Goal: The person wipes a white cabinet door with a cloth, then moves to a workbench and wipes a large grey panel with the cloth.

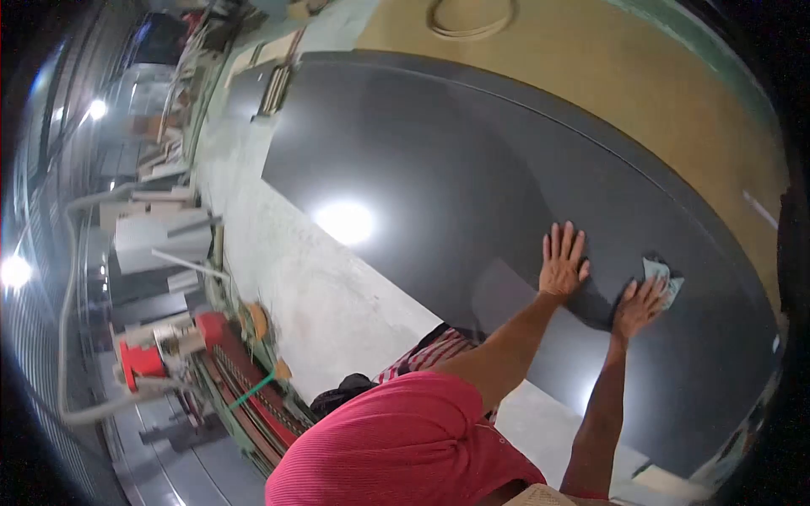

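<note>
A large dark grey panel with a smooth, shiny face lies flat in front of me. My left hand rests palm-down on it, fingers spread and nothing under them that I can see. To its right, my right hand presses a crumpled pale blue-green cloth against the panel. The fingertips lie over part of the cloth, and its edges stick out past them.
Beyond the panel spreads a tan board with a coiled loop on it. Near the panel's far left end sits a ribbed metallic piece. At left stand a red and green machine and stacked board pieces.
</note>
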Motion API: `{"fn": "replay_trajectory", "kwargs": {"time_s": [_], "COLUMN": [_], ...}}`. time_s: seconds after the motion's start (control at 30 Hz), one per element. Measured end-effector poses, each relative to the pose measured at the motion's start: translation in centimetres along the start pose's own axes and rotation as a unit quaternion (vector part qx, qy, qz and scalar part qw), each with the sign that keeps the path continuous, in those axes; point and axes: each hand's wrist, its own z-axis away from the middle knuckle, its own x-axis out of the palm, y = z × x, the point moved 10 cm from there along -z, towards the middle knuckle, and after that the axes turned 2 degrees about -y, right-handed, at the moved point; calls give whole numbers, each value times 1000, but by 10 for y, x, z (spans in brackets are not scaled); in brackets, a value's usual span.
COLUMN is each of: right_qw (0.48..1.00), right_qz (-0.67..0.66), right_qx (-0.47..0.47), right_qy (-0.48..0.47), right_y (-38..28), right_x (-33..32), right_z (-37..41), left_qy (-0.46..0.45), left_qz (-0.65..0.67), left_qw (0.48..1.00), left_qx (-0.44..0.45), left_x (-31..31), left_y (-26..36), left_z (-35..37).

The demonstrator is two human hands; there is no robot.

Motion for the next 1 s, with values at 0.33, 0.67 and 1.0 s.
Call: {"fn": "replay_trajectory", "kwargs": {"time_s": [0.33, 0.67, 1.0], "right_qw": [1000, 999, 994], "right_qz": [1, -27, -77], "right_qx": [0, 18, -55], "right_qy": [6, 15, 47], "right_y": [12, 11, 35], "right_x": [22, 19, 12], "right_z": [-11, -22, 1], "left_qy": [-43, 21, 119], "left_qz": [35, 17, 28], "left_qw": [998, 1000, 992], "left_qx": [6, 7, -29], "left_x": [3, -7, -14], "left_y": [-2, 1, 8], "left_z": [-5, -8, 36]}}
